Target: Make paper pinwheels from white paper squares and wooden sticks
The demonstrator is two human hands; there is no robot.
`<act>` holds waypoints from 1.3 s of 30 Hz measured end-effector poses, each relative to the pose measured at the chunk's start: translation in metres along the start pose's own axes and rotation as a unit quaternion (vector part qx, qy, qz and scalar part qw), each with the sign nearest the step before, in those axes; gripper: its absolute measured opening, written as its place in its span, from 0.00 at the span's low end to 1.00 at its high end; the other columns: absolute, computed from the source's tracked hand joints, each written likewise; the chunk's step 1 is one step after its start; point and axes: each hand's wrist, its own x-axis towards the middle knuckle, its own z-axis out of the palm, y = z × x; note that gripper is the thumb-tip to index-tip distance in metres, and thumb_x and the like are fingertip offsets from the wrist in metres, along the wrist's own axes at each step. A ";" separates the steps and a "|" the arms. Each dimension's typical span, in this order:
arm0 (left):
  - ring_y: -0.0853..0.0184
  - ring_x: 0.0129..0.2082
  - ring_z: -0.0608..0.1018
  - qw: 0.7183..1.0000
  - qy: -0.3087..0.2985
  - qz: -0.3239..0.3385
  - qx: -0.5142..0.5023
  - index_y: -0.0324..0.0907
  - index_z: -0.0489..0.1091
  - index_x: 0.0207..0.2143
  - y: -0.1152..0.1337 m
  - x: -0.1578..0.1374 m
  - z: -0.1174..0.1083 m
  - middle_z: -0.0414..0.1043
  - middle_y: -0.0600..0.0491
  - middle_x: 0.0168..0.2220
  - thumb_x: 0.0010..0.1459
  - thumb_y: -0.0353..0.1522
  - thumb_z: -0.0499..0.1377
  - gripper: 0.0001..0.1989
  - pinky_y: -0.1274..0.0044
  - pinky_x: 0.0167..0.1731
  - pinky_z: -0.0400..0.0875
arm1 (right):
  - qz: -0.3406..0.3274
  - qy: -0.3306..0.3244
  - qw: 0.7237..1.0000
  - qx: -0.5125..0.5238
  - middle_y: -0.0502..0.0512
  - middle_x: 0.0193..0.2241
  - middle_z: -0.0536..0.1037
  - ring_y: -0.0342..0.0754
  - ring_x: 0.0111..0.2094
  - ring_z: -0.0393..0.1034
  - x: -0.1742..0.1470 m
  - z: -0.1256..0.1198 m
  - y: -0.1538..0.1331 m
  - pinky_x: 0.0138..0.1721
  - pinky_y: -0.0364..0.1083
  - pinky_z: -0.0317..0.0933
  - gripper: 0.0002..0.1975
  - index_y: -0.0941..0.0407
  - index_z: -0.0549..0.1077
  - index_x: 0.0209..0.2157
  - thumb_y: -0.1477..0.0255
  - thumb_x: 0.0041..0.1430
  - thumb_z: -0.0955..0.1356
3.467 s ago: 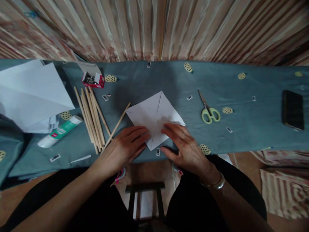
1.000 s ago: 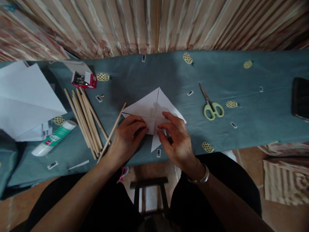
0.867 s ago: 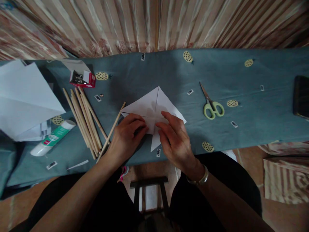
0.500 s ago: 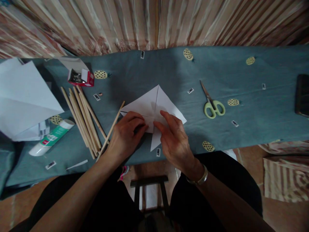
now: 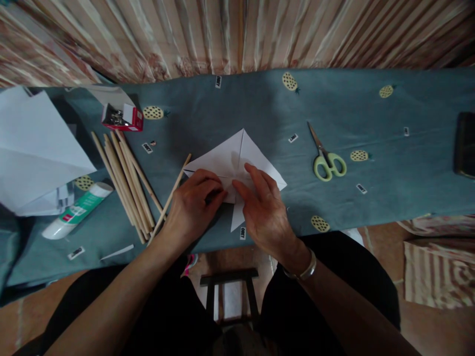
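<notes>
A white paper with slits running in toward its middle lies on the cloth in front of me. My left hand pinches its near left part, thumb against curled fingers. Across the near right part rests my right hand, its fingers stretched out and apart, with fingertips by the paper's centre. One near corner of the paper points down between the hands. Beside my left hand a single wooden stick lies slantwise, partly behind the wrist.
Left of the hands lie several wooden sticks, a glue stick, a red box of small metal pieces and more white paper. Green-handled scissors lie to the right. A dark object sits at the far right edge.
My right hand has shifted slightly up and left over the paper, its fingertips nearer the centre. The left hand keeps its pinch in nearly the same place.
</notes>
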 end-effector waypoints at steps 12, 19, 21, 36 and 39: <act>0.68 0.34 0.77 1.000 0.002 0.004 0.017 0.40 0.72 0.30 -0.002 0.001 0.001 0.73 0.51 0.36 0.60 0.29 0.58 0.06 0.76 0.35 0.75 | -0.012 0.001 1.000 -0.028 0.68 0.62 0.61 0.60 0.63 0.55 0.000 0.003 0.001 0.60 0.63 0.61 0.18 0.60 0.69 0.54 0.81 0.65 0.58; 0.68 0.34 0.77 1.000 0.007 0.015 0.020 0.39 0.72 0.30 -0.002 0.001 0.002 0.73 0.51 0.36 0.59 0.28 0.58 0.06 0.76 0.34 0.75 | -0.009 -0.004 0.999 -0.044 0.68 0.62 0.61 0.60 0.64 0.54 -0.001 0.004 0.001 0.60 0.62 0.61 0.19 0.61 0.69 0.54 0.81 0.65 0.58; 0.68 0.34 0.77 1.000 0.008 0.012 0.021 0.39 0.72 0.31 -0.003 0.001 0.002 0.73 0.51 0.36 0.59 0.29 0.58 0.05 0.76 0.34 0.75 | -0.005 -0.007 0.999 -0.044 0.68 0.62 0.61 0.60 0.64 0.54 -0.001 0.004 0.000 0.61 0.61 0.60 0.18 0.60 0.69 0.54 0.81 0.65 0.58; 0.58 0.41 0.73 0.985 -0.007 0.123 0.122 0.37 0.74 0.42 0.006 -0.013 0.005 0.75 0.46 0.40 0.63 0.31 0.57 0.08 0.65 0.41 0.72 | 0.039 0.013 0.998 0.047 0.62 0.64 0.62 0.60 0.68 0.48 0.008 0.005 0.006 0.64 0.65 0.51 0.16 0.55 0.74 0.47 0.79 0.64 0.59; 0.58 0.41 0.73 0.984 -0.008 0.127 0.125 0.37 0.74 0.42 0.006 -0.014 0.006 0.76 0.47 0.40 0.63 0.30 0.57 0.08 0.65 0.40 0.71 | 0.057 -0.001 0.994 0.089 0.60 0.64 0.63 0.57 0.67 0.51 0.014 -0.007 0.013 0.65 0.63 0.52 0.16 0.55 0.74 0.47 0.76 0.64 0.59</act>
